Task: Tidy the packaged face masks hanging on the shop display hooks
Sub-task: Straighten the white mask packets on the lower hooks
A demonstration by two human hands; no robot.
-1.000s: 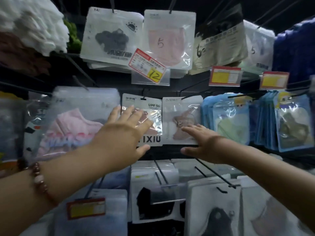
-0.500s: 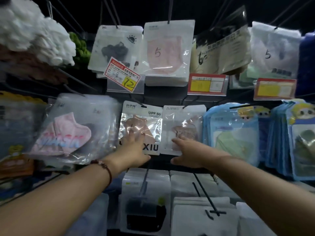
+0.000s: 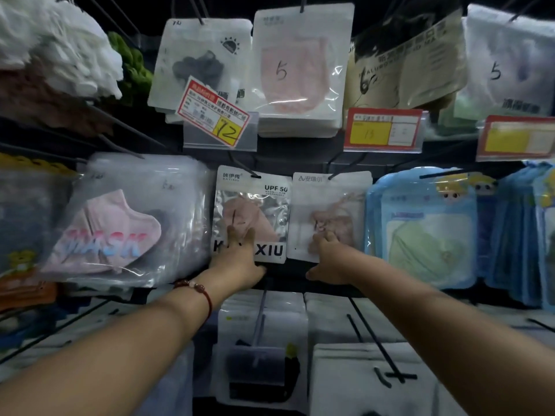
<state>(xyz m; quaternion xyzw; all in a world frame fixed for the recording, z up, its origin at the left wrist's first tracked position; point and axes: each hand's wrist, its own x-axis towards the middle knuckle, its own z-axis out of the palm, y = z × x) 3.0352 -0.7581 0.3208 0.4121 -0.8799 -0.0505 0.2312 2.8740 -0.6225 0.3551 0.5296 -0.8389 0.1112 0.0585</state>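
Left hand [image 3: 237, 259], fingers spread flat, presses the UPF 50 mask packet [image 3: 252, 214]. Right hand [image 3: 330, 259], fingers extended, touches the neighbouring pink mask packet [image 3: 330, 214]. Both packets hang upright on middle-row hooks, directly ahead of their hands. Each clear pouch holds one pink mask.

"UPF 50" on silver mask packet [image 3: 253, 211], "12" on price tag [image 3: 213, 116], "5" on pink packet [image 3: 301, 70]

Hook rods [image 3: 372, 340] (lower row) jut under both forearms.
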